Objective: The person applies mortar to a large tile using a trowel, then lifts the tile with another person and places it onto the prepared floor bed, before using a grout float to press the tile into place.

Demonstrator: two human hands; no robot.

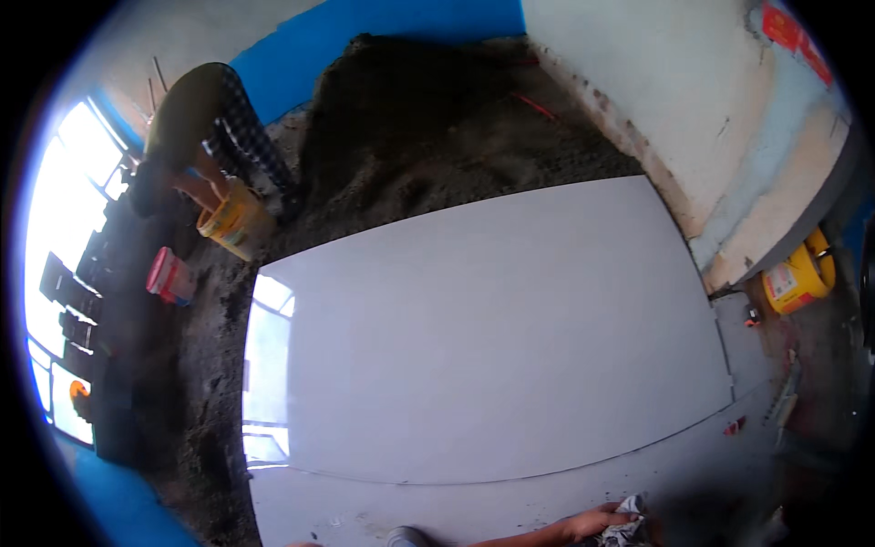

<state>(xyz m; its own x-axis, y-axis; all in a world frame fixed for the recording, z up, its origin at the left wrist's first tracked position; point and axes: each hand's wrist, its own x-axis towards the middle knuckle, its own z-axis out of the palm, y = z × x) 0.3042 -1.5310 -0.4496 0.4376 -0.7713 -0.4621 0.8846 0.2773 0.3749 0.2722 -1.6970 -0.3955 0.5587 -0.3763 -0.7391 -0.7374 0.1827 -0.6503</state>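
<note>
At the bottom edge my right hand (592, 522) reaches out to the right, low over the pale tiled floor. Its fingers are closed on a crumpled grey-white rag (629, 512). Beyond it lies a large glossy light-grey tile (492, 337), with a thin dark joint along its near edge. The tile's left side mirrors the bright window. Of my left arm only a sliver of skin shows at the lower edge, and its fingers are hidden. The tip of a grey shoe (407, 536) shows between the two arms.
Dark mortar (410, 118) spreads behind and left of the tile. At the far left a person (196, 118) bends over a yellow bucket (239, 219), near a red-and-white bucket (170, 276). Another yellow bucket (799, 278) lies at right. A small red tool (735, 426) lies by the tile's near-right corner.
</note>
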